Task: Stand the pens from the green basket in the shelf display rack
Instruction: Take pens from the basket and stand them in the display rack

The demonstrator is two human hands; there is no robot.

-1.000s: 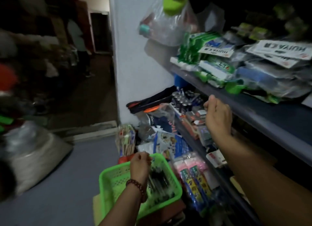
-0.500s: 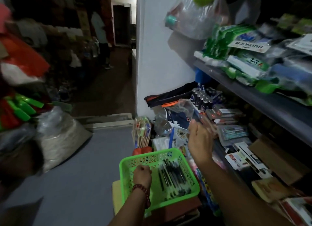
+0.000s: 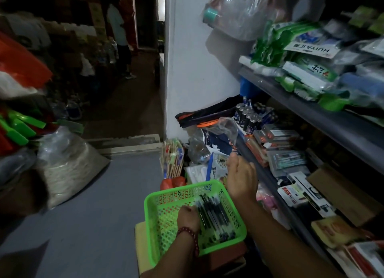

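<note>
A green mesh basket sits low in front of me on a stack of boxes, and several dark pens lie in its right half. My left hand, with a bead bracelet on the wrist, is inside the basket. Its curled fingers dig into the left side of the pen pile. My right hand hovers above the basket's far right corner with relaxed fingers, holding nothing I can see. On the lower shelf to the far right stands a display rack of upright dark pens with silver caps.
The grey lower shelf edge runs diagonally at my right, crowded with flat stationery boxes. The upper shelf carries green packets. A plastic bag and paper goods lie beyond the basket. A person stands in the far aisle.
My right hand has come away from the lower shelf, down and back toward the basket. My left hand has shifted slightly left inside the basket.
</note>
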